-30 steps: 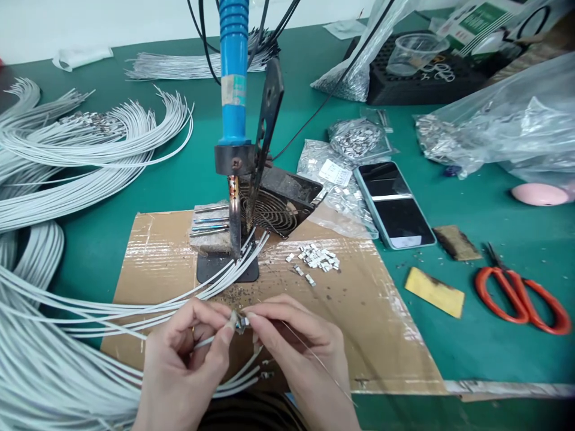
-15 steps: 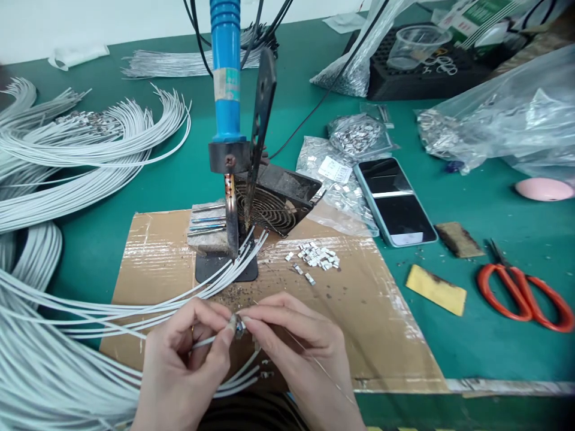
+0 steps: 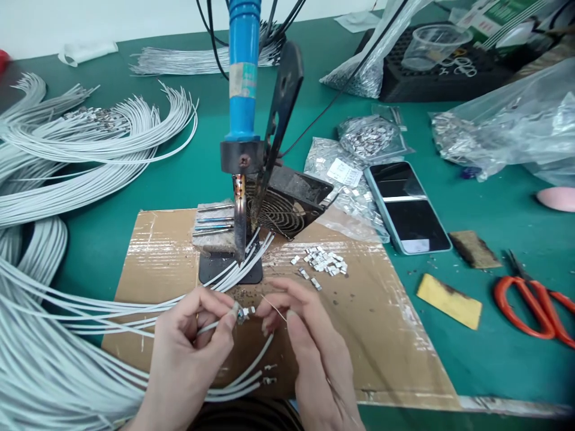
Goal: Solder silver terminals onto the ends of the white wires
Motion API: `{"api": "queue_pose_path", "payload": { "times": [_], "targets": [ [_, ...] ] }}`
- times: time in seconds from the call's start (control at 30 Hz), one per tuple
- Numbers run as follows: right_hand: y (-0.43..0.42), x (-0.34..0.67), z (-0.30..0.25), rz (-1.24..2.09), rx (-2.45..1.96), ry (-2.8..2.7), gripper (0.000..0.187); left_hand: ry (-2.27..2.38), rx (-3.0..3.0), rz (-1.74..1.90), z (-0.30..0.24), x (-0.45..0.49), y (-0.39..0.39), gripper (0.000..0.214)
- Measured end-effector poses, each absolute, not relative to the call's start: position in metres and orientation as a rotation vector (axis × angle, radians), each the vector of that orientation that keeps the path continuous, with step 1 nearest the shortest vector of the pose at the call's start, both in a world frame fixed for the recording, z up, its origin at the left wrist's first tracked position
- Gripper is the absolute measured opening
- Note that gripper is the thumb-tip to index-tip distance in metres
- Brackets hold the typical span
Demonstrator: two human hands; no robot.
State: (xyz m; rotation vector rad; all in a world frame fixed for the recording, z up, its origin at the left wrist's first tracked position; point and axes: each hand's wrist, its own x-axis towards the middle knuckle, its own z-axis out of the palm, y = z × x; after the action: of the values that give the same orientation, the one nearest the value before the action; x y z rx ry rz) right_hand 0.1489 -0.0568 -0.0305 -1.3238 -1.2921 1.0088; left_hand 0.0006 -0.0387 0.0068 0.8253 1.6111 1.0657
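Observation:
My left hand pinches a white cable near its end, where a small metal connector sticks out past the fingertips. To its right, my right hand holds a thin solder wire between thumb and fingers, apart from the connector. Above both hands, a blue-handled soldering iron points tip-down in a black stand. Loose metal connectors lie in a small pile on the cardboard. Below my hands, several cable ends rest, some with connectors on them.
Bundles of white cables spread across the left side. A small fan and a pad with metal rods stand by the iron. At right lie a phone, a yellow sponge, red-handled scissors and bags of connectors.
My right hand has drawn back to the right from the connector, its fingers spreading somewhat around the solder wire. The connector now shows beyond my left fingertips. The whole view has shifted slightly.

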Motion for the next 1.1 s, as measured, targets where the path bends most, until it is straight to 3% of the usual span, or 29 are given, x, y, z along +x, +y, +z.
{"api": "queue_pose_path", "payload": {
  "times": [0.1,0.23,0.5,1.1],
  "targets": [
    [-0.055,0.148,-0.03,0.968,-1.422,-1.269,0.019,1.6,0.801,1.114,0.002,0.0,-0.033,0.013],
    [-0.048,0.141,-0.024,1.017,-1.433,-1.23,0.031,1.615,0.789,1.158,-0.002,-0.001,-0.026,0.014],
    [-0.037,0.126,-0.02,1.007,-1.359,-1.141,0.021,1.582,0.825,1.193,-0.01,-0.008,-0.015,0.014],
    [-0.024,0.13,-0.015,0.965,-1.369,-1.09,0.022,1.524,1.04,1.176,-0.01,-0.005,0.0,0.014]
  ]
}}
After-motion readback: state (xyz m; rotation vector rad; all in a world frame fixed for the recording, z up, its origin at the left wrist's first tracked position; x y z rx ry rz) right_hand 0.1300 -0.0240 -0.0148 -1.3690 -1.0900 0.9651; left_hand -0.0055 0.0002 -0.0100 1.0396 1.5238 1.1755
